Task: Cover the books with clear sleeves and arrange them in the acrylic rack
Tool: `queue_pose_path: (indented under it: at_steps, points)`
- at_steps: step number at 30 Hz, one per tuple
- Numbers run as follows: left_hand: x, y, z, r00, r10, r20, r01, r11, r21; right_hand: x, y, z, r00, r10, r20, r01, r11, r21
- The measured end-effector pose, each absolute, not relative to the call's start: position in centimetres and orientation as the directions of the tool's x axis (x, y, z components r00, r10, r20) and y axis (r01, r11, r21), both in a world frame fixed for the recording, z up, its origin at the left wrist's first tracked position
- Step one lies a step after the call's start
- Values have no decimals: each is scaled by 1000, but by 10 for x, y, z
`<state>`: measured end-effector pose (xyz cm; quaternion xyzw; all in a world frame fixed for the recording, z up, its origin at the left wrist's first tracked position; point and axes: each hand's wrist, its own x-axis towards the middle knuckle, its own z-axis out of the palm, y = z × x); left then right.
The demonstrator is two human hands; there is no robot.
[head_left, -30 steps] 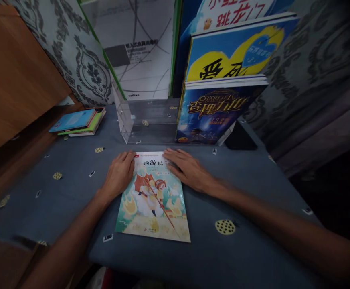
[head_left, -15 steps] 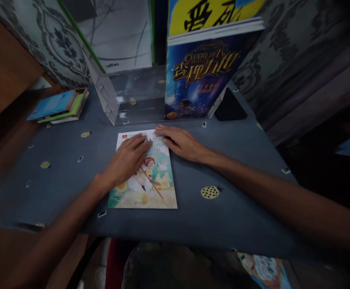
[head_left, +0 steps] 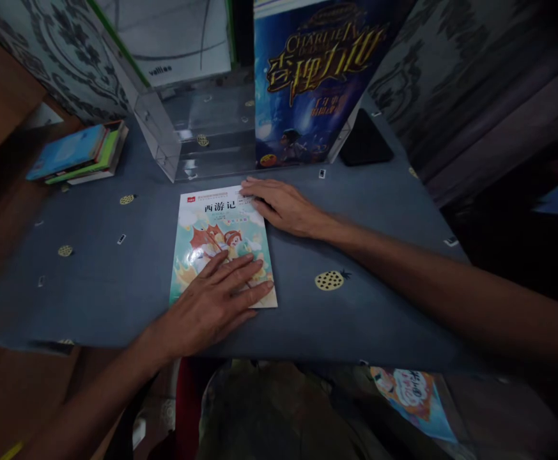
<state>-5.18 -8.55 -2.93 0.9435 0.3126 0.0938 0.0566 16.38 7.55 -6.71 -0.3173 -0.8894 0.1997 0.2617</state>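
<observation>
A thin picture book [head_left: 211,223] with a cartoon warrior on its cover lies flat on the blue tablecloth [head_left: 365,255]. My left hand [head_left: 211,306] lies open on the book's near edge, fingers stretched across the lower cover. My right hand [head_left: 281,204] rests open on the book's far right corner, fingers flat. Neither hand grips anything.
A clear acrylic book stand [head_left: 183,128] stands just behind the book, holding an upright blue fantasy book [head_left: 307,83]. A small stack of books [head_left: 75,153] lies at the far left. A dark flat object [head_left: 365,144] sits at the stand's right. Another book [head_left: 410,399] shows below the table edge.
My left hand slid from the book's top left corner down to its near edge. My right hand stayed on the top right corner. The view tilted downward.
</observation>
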Motion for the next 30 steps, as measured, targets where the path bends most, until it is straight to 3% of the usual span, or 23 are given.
queue_pose_path:
  at_steps: [9,15,20,30]
  points:
    - [-52,-86,-35,773,591,232,570,-807,156,171,47,-62,-715,633,296,493,757,-428]
    - [-56,-87,-37,750,604,267,571,-797,199,190,4,-59,-788,567,238,436,788,-434]
    - [-61,-96,-35,709,641,293,624,-765,163,196,-20,-56,-813,547,200,426,793,-436]
    - [-58,-168,-44,347,854,387,905,-413,103,193,-27,-58,-807,563,179,444,778,-444]
